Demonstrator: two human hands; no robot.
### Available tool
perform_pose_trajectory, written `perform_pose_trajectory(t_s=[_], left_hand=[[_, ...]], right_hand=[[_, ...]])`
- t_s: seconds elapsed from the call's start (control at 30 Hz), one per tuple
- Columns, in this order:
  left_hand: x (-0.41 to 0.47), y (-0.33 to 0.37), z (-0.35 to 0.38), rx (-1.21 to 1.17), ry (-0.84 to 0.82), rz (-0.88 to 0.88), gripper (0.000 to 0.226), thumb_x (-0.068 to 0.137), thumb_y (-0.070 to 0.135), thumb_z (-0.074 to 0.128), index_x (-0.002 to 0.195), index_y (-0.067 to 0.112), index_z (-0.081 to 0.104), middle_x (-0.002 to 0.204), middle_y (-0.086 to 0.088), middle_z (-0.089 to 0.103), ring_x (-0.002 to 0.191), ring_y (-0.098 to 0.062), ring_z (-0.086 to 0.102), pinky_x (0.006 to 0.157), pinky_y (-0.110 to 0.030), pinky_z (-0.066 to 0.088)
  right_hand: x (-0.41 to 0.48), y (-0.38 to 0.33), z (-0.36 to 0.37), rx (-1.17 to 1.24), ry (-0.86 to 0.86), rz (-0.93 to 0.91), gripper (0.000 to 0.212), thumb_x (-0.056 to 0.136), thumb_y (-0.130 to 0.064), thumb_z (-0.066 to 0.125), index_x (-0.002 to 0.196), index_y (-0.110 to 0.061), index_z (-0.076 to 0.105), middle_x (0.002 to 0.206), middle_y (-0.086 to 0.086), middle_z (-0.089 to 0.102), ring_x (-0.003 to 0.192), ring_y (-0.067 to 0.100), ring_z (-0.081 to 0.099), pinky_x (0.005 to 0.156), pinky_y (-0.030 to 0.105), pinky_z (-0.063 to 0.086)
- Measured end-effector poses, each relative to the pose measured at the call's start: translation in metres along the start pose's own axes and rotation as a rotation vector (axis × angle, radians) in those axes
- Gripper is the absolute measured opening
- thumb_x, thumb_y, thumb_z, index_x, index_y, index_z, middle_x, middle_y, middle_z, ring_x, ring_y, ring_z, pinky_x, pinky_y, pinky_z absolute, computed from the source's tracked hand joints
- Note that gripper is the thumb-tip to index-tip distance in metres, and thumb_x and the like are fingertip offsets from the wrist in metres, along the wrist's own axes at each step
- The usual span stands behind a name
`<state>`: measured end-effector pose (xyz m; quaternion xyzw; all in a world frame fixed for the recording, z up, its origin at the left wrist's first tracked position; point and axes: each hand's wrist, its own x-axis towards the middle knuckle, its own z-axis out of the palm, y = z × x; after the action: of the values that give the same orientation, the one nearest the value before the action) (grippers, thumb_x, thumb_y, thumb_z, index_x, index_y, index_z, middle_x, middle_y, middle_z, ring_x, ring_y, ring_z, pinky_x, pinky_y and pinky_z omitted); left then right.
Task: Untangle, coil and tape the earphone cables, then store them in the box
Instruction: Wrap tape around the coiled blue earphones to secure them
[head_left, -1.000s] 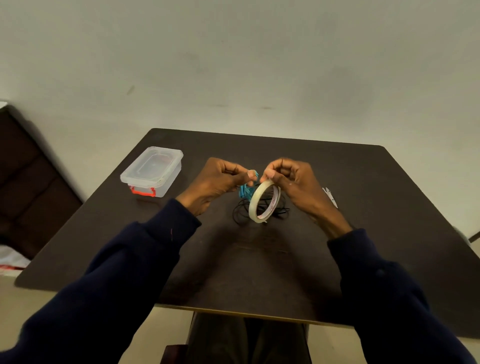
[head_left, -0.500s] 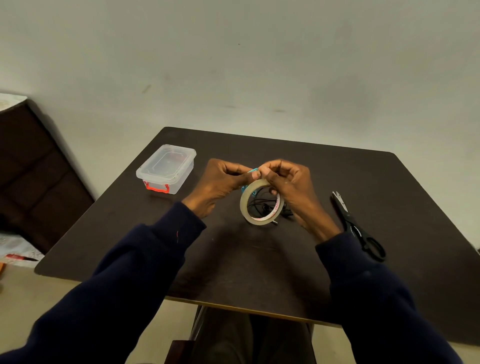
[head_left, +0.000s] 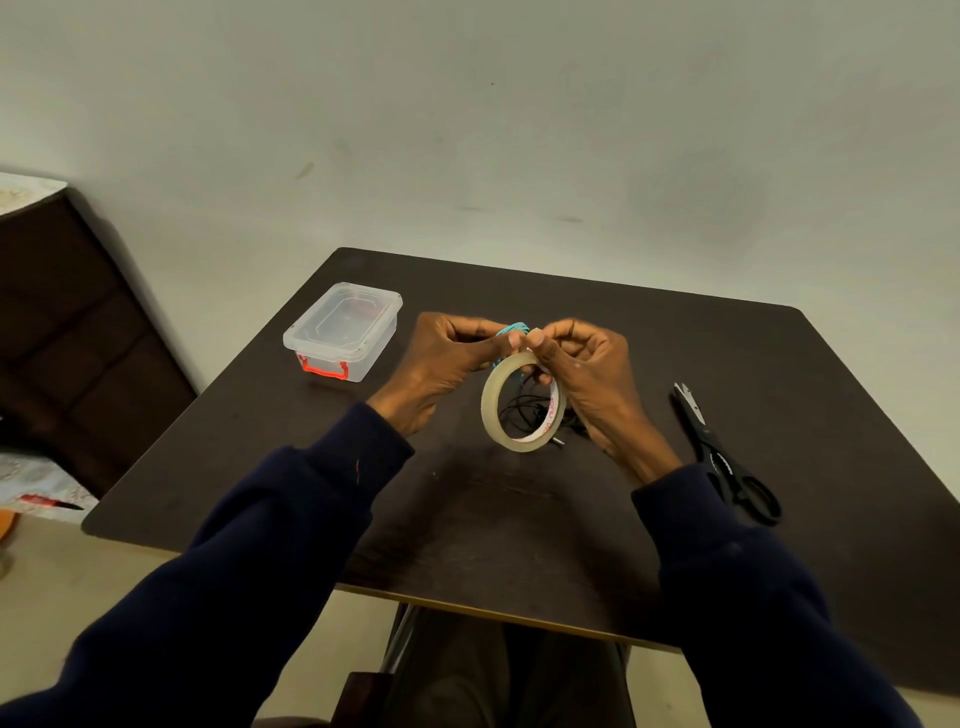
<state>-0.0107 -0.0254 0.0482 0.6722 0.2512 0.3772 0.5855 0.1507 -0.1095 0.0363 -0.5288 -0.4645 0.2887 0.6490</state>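
Above the middle of the dark table (head_left: 519, 519), my right hand (head_left: 587, 374) grips a roll of clear tape (head_left: 493, 410) at its top rim. My left hand (head_left: 447, 358) holds a coiled teal earphone cable (head_left: 511, 330), and its thumb and fingertips meet the right hand's at the top of the roll. A black earphone cable (head_left: 524, 410) lies loose on the table behind the roll, seen through its hole. The clear plastic box (head_left: 343, 330) with a red latch stands closed at the table's far left.
Black scissors (head_left: 722, 452) lie on the table to the right of my right wrist. A dark cabinet (head_left: 78, 338) stands left of the table against the pale wall. The table's near edge runs just above my lap.
The camera view has shifted, bringing the scissors into sight. My hands have drawn closer together at the top of the tape roll, and the roll now faces me more openly.
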Motion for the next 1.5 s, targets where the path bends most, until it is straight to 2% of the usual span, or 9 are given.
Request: perform_pose_trajectory(t_s=[0.17, 0.37, 0.6, 0.77, 0.87, 1.0, 1.13, 1.33, 1.5], left_hand=[[0.001, -0.001, -0.002, 0.098, 0.020, 0.062, 0.019, 0.086, 0.018, 0.075, 0.104, 0.013, 0.075, 0.090, 0.002, 0.077, 0.082, -0.010, 0.074, 0.073, -0.020, 0.058], [0.001, -0.004, 0.003, 0.204, 0.091, 0.100, 0.016, 0.088, 0.014, 0.075, 0.103, 0.009, 0.077, 0.089, 0.001, 0.076, 0.081, -0.012, 0.075, 0.072, -0.019, 0.058], [-0.001, -0.010, 0.009, 0.261, 0.138, 0.152, 0.014, 0.089, 0.017, 0.076, 0.102, 0.012, 0.079, 0.090, 0.003, 0.077, 0.083, -0.009, 0.074, 0.076, -0.022, 0.060], [0.000, -0.004, 0.003, 0.217, 0.093, 0.173, 0.026, 0.085, 0.030, 0.076, 0.101, 0.009, 0.078, 0.096, -0.002, 0.078, 0.087, -0.013, 0.075, 0.078, -0.026, 0.060], [0.000, 0.003, -0.002, 0.203, 0.035, 0.196, 0.026, 0.080, 0.035, 0.073, 0.099, 0.017, 0.076, 0.095, 0.004, 0.076, 0.088, -0.010, 0.074, 0.077, -0.022, 0.059], [0.001, 0.000, -0.006, 0.243, -0.008, 0.214, 0.018, 0.087, 0.018, 0.075, 0.104, 0.013, 0.075, 0.099, 0.004, 0.075, 0.094, -0.009, 0.074, 0.080, -0.021, 0.058], [-0.001, -0.001, -0.007, 0.233, -0.028, 0.233, 0.017, 0.087, 0.014, 0.074, 0.104, 0.014, 0.073, 0.097, 0.005, 0.074, 0.094, -0.008, 0.073, 0.079, -0.020, 0.058], [-0.001, 0.001, -0.007, 0.245, -0.059, 0.230, 0.016, 0.087, 0.016, 0.072, 0.103, 0.015, 0.071, 0.094, 0.009, 0.073, 0.089, -0.002, 0.073, 0.075, -0.015, 0.056], [-0.005, 0.004, -0.004, 0.292, -0.095, 0.256, 0.031, 0.082, 0.034, 0.069, 0.102, 0.011, 0.074, 0.092, 0.004, 0.074, 0.087, -0.006, 0.074, 0.077, -0.019, 0.058]], right_hand=[[-0.002, 0.002, 0.003, 0.014, -0.018, 0.017, 0.023, 0.092, -0.015, 0.071, 0.100, 0.006, 0.070, 0.083, 0.018, 0.076, 0.065, 0.020, 0.071, 0.056, 0.025, 0.056], [-0.010, 0.005, 0.012, -0.018, 0.027, 0.005, 0.018, 0.097, -0.017, 0.066, 0.090, -0.001, 0.072, 0.065, 0.001, 0.073, 0.047, 0.007, 0.061, 0.045, 0.018, 0.047], [-0.018, 0.010, 0.013, -0.021, 0.069, 0.015, 0.022, 0.097, -0.027, 0.066, 0.091, -0.007, 0.075, 0.070, 0.003, 0.074, 0.051, 0.010, 0.058, 0.047, 0.019, 0.045], [-0.025, 0.013, 0.005, 0.236, -0.061, 0.141, 0.025, 0.085, -0.025, 0.071, 0.101, -0.004, 0.072, 0.080, 0.009, 0.073, 0.061, 0.010, 0.058, 0.055, 0.018, 0.049], [-0.033, 0.018, -0.002, 0.320, -0.107, 0.213, 0.028, 0.083, -0.026, 0.071, 0.101, -0.005, 0.072, 0.077, 0.007, 0.068, 0.061, 0.011, 0.058, 0.057, 0.019, 0.050], [-0.035, 0.017, -0.006, 0.315, -0.109, 0.230, 0.024, 0.086, -0.026, 0.065, 0.097, -0.007, 0.075, 0.069, 0.006, 0.065, 0.053, 0.011, 0.056, 0.049, 0.019, 0.048], [-0.032, 0.014, -0.011, 0.267, -0.171, 0.261, 0.022, 0.089, -0.024, 0.064, 0.092, -0.006, 0.077, 0.062, 0.005, 0.059, 0.049, 0.009, 0.052, 0.045, 0.018, 0.047], [-0.028, 0.009, -0.017, 0.201, -0.307, 0.304, 0.032, 0.090, -0.028, 0.062, 0.096, 0.003, 0.071, 0.058, 0.004, 0.055, 0.045, 0.007, 0.048, 0.042, 0.016, 0.043], [-0.025, 0.013, -0.024, 0.183, -0.410, 0.354, 0.030, 0.098, -0.023, 0.055, 0.091, 0.002, 0.070, 0.055, 0.006, 0.044, 0.044, 0.012, 0.044, 0.043, 0.019, 0.040]])
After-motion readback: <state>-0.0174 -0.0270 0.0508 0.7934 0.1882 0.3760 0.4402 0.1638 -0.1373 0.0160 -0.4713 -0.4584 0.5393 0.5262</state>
